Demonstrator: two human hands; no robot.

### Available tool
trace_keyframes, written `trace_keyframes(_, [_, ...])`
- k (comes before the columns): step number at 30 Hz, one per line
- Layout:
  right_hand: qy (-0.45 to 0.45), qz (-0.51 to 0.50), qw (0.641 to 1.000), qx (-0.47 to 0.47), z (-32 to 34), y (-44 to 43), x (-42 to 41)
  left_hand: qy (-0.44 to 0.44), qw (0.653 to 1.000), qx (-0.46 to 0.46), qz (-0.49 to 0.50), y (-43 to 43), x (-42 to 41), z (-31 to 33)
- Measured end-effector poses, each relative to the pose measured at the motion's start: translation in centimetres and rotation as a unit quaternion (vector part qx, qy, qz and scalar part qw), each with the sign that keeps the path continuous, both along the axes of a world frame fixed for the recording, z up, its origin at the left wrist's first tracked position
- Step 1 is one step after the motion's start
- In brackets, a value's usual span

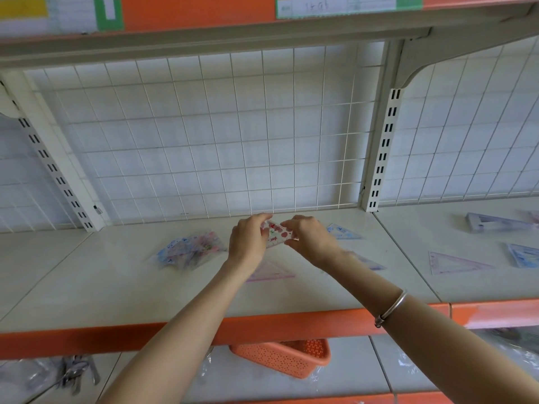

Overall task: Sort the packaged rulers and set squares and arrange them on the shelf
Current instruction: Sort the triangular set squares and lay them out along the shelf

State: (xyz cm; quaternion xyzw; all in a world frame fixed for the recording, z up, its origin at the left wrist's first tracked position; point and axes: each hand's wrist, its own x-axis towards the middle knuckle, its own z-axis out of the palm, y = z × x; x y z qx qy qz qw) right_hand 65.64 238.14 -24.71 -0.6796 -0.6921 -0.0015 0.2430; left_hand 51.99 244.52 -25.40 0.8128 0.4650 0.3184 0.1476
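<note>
Held item: packet (pixel 277 233), small, white with red print. I see it lifted clear of the shelf (pixel 116 287), over the back part of the middle bay and close to the wire grid (pixel 204 141). I cannot tell whether it holds a ruler or a set square.

Left hand (pixel 248 240): fingers curled round the packet's left end, back of the hand toward me.

Right hand (pixel 312 243): fingertips bent over the packet's right end, pinching it. A silver bangle (pixel 390 309) sits on this forearm.

Middle bay, lying flat:
- pile (pixel 189 252) of blue and pink packets, overlapping, left of the left hand and apart from it;
- pink square (pixel 271 272), partly under the left forearm as I see it;
- blue square (pixel 344 231), just beyond the right hand, near the back;
- pale packet (pixel 370 262), mostly hidden by the right wrist.

Right bay, past the slotted post (pixel 385 150):
- purple square (pixel 458 262), flat, toward the front;
- blue packet (pixel 525 255), cut off by the frame edge;
- lilac piece (pixel 490 223) near the back, too blurred for me to name.

Above: the orange edge of the upper shelf carries paper labels (pixel 335 5), white, yellow and green.

Below: an orange basket (pixel 285 357), perforated, stands on the lower shelf, its top hidden behind the orange shelf lip. At the lower left lie dark items in clear wrap (pixel 75 374), which I cannot make out.
</note>
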Motion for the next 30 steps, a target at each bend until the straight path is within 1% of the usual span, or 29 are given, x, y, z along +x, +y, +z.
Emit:
trace_keyframes(6, [0.020, -0.031, 0.999, -0.006, -0.2, 0.3, 0.3, -0.039, 0.996, -0.067, -0.035, 0.2, -0.6, 0.1])
trace_keyframes(8, [0.029, -0.045, 0.999, -0.004, -0.2, 0.4, 0.5, -0.017, 0.996, -0.073, -0.045, 0.1, -0.8, 0.2])
trace_keyframes(10, [0.035, -0.051, 0.998, -0.002, -0.2, 0.5, 0.5, 0.023, 0.996, -0.070, -0.049, 0.0, -1.0, 0.2])
trace_keyframes(13, [0.030, -0.051, 0.998, -0.009, -0.2, 0.7, 0.4, 0.079, 0.995, -0.038, -0.044, -0.1, -1.2, 0.3])
trace_keyframes(16, [0.019, -0.044, 0.999, -0.016, -0.2, 0.9, 0.2, 0.109, 0.993, -0.031, -0.031, 0.1, -1.4, 0.2])
trace_keyframes(20, [0.013, -0.017, 1.000, -0.017, 0.0, 1.2, -0.2, 0.123, 0.991, -0.044, -0.031, 0.5, -1.8, 0.1])
trace_keyframes(23, [0.000, 0.007, 0.999, -0.033, 0.1, 1.6, -0.8, 0.124, 0.990, -0.050, -0.038, 0.7, -2.1, 0.0])
trace_keyframes(26, [-0.014, 0.032, 0.997, -0.072, 0.2, 2.3, -1.5, 0.122, 0.990, -0.046, -0.046, 0.7, -2.4, -0.1])
trace_keyframes(30, [-0.036, 0.046, 0.993, -0.103, 0.4, 3.3, -2.4, 0.098, 0.992, -0.056, -0.056, 1.3, -3.0, -0.4])
